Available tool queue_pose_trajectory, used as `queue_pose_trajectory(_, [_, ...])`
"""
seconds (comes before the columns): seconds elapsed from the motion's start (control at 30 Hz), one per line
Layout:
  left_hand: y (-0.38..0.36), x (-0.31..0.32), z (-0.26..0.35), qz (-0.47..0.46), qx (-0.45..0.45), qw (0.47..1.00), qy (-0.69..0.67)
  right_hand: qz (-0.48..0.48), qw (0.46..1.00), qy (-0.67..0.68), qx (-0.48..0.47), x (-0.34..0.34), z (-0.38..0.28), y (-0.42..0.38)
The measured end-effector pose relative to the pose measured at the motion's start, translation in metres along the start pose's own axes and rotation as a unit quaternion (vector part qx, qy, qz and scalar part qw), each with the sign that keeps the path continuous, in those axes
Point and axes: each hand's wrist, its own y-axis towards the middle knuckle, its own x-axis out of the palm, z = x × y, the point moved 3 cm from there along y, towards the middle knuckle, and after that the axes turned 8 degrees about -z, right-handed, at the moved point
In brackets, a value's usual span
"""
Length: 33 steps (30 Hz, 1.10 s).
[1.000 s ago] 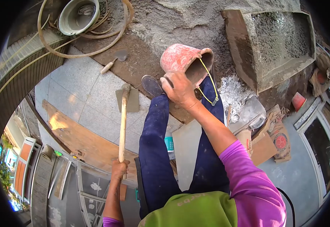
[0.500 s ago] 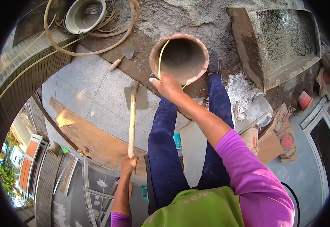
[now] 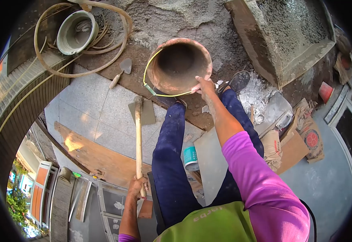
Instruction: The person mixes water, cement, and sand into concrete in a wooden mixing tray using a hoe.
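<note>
My left hand (image 3: 137,187) is wrapped around the lower end of a hoe's (image 3: 139,141) wooden handle. Its square metal blade rests on the tiled floor beyond. Between my feet, a mortar-stained reddish bucket (image 3: 158,76) leans with its mouth toward me. Only dried residue shows on its inner wall. My right hand (image 3: 205,86) grips the near right part of its rim, fingers closed over the edge. The yellow bail handle (image 3: 166,95) hangs across the left and near side of the rim, apart from my right hand.
A trough of wet mortar (image 3: 279,76) stands at upper right, near white rubble (image 3: 260,99) and paper sacks (image 3: 311,137). A trowel (image 3: 124,66) lies at upper left, by a coiled hose (image 3: 125,40) and a grey basin (image 3: 65,38). A plywood strip (image 3: 103,155) crosses the tiles.
My right hand has moved from the bucket's handle side to the near right rim. The yellow handle has dropped to the left and front, and the bucket has turned slightly.
</note>
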Motion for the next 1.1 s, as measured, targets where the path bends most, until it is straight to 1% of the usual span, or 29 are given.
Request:
queue_pose_trajectory(0.07, [-0.002, 0.003, 0.015, 0.020, -0.008, 1.000, 0.013, 0.014, 0.999, 0.033, -0.026, -0.005, 0.020, 0.041])
queue_pose_trajectory(0.13, [-0.017, 0.012, 0.036, 0.046, -0.015, 0.998, 0.042, 0.025, 0.995, 0.005, -0.094, -0.013, 0.019, 0.040])
queue_pose_trajectory(0.17, [-0.020, 0.014, 0.043, 0.053, -0.013, 0.998, 0.032, 0.032, 0.991, -0.005, -0.131, -0.018, 0.014, 0.039])
queue_pose_trajectory(0.27, [-0.035, 0.022, 0.059, 0.070, -0.009, 0.995, 0.069, 0.065, 0.989, -0.048, -0.128, -0.065, -0.011, 0.020])
queue_pose_trajectory(0.3, [-0.041, 0.026, 0.061, 0.075, -0.014, 0.994, 0.084, 0.051, 0.993, -0.015, -0.106, -0.084, -0.026, 0.005])
queue_pose_trajectory(0.33, [-0.048, 0.031, 0.064, 0.081, -0.016, 0.992, 0.091, 0.060, 0.993, -0.003, -0.106, -0.111, -0.013, 0.029])
queue_pose_trajectory(0.4, [-0.069, 0.043, 0.071, 0.096, -0.022, 0.989, 0.107, 0.059, 0.991, -0.005, -0.124, -0.158, -0.040, 0.009])
queue_pose_trajectory(0.47, [-0.088, 0.057, 0.080, 0.111, -0.012, 0.987, 0.115, 0.071, 0.986, 0.008, -0.152, -0.202, -0.046, 0.032])
queue_pose_trajectory(0.5, [-0.097, 0.062, 0.083, 0.111, -0.008, 0.988, 0.110, 0.089, 0.985, -0.026, -0.145, -0.216, -0.063, 0.027])
queue_pose_trajectory(0.53, [-0.106, 0.068, 0.087, 0.112, -0.004, 0.988, 0.105, 0.094, 0.987, -0.036, -0.125, -0.230, -0.063, 0.039])
queue_pose_trajectory(0.6, [-0.122, 0.086, 0.098, 0.123, 0.005, 0.988, 0.097, 0.102, 0.989, -0.053, -0.090, -0.254, -0.069, 0.076])
queue_pose_trajectory(0.63, [-0.133, 0.098, 0.104, 0.128, 0.007, 0.988, 0.090, 0.096, 0.991, -0.030, -0.089, -0.261, -0.066, 0.090])
queue_pose_trajectory(0.73, [-0.169, 0.132, 0.119, 0.153, 0.027, 0.985, 0.081, 0.110, 0.985, -0.057, -0.121, -0.267, -0.059, 0.101])
queue_pose_trajectory(0.77, [-0.182, 0.144, 0.122, 0.162, 0.034, 0.982, 0.085, 0.117, 0.982, -0.101, -0.112, -0.270, -0.060, 0.100])
queue_pose_trajectory(0.83, [-0.212, 0.180, 0.138, 0.166, 0.056, 0.980, 0.093, 0.132, 0.969, -0.184, -0.099, -0.266, -0.081, 0.062])
queue_pose_trajectory(0.87, [-0.230, 0.199, 0.144, 0.179, 0.070, 0.976, 0.103, 0.108, 0.965, -0.221, -0.088, -0.266, -0.087, 0.051])
queue_pose_trajectory(0.93, [-0.270, 0.238, 0.155, 0.200, 0.092, 0.967, 0.129, 0.091, 0.950, -0.285, -0.091, -0.270, -0.089, 0.026])
queue_pose_trajectory(0.97, [-0.294, 0.264, 0.161, 0.208, 0.087, 0.967, 0.120, 0.067, 0.942, -0.314, -0.097, -0.272, -0.097, 0.005])
queue_pose_trajectory(1.0, [-0.317, 0.281, 0.164, 0.210, 0.103, 0.964, 0.127, 0.042, 0.933, -0.344, -0.101, -0.266, -0.116, -0.036])
queue_pose_trajectory(1.03, [-0.342, 0.302, 0.168, 0.208, 0.112, 0.963, 0.133, 0.000, 0.926, -0.353, -0.130, -0.258, -0.134, -0.070])
queue_pose_trajectory(1.07, [-0.368, 0.322, 0.169, 0.207, 0.122, 0.961, 0.135, -0.032, 0.931, -0.319, -0.173, -0.245, -0.151, -0.106])
queue_pose_trajectory(1.1, [-0.395, 0.344, 0.170, 0.194, 0.135, 0.962, 0.134, -0.096, 0.930, -0.269, -0.230, -0.228, -0.165, -0.137])
